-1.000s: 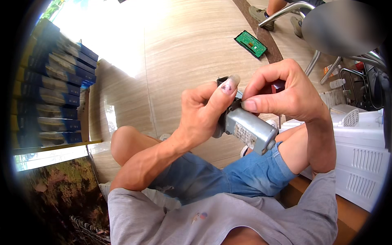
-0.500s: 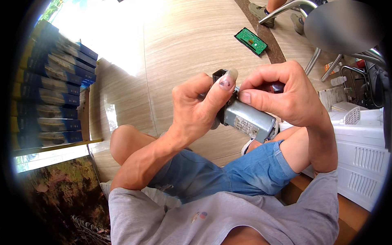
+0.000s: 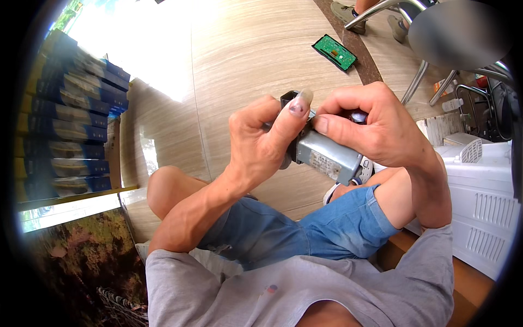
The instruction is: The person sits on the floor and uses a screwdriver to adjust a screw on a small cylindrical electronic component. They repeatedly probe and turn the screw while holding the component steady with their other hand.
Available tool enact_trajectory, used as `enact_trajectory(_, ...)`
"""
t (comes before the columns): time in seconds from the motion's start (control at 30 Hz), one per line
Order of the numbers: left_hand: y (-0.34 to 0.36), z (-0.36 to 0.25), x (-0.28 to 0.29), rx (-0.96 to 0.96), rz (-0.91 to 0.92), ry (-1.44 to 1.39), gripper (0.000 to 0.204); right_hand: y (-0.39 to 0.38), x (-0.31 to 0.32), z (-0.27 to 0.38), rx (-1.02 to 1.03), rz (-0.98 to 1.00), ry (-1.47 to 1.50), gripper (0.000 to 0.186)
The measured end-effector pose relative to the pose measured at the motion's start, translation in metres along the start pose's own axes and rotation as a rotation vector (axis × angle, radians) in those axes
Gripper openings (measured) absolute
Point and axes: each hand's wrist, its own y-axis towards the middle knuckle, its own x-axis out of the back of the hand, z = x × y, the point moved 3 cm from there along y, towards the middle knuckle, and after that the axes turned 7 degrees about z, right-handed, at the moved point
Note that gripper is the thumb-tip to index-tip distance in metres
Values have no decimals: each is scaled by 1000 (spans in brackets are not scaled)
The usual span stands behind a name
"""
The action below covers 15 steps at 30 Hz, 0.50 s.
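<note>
Small grey motor (image 3: 326,155) with black end piece (image 3: 290,100) is held mid-air above the person's lap, over the wood-look floor (image 3: 245,54); it looks intact, so work seems early. Left hand (image 3: 261,144) closed around the black end, thumb on top; right hand (image 3: 376,128) pinched shut on the upper side. Green circuit board (image 3: 335,52) lies well apart on floor.

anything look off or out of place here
A bare green circuit board lies loose on the floor, away from the grey motor that the left hand and right hand grip. The left thumbnail has a dark mark.
</note>
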Motion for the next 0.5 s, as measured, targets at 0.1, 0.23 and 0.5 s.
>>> enact_trajectory(0.1,1,1,-2,-53,-5,-3,35,-1,-1,-1,16,-6,-38,16)
enact_trajectory(0.23,-1,0,-4,18,7,-120,40,1,-2,-2,-53,-14,18,21)
enact_trajectory(0.5,4,10,-11,67,-68,-463,44,1,15,13,-22,-259,90,35)
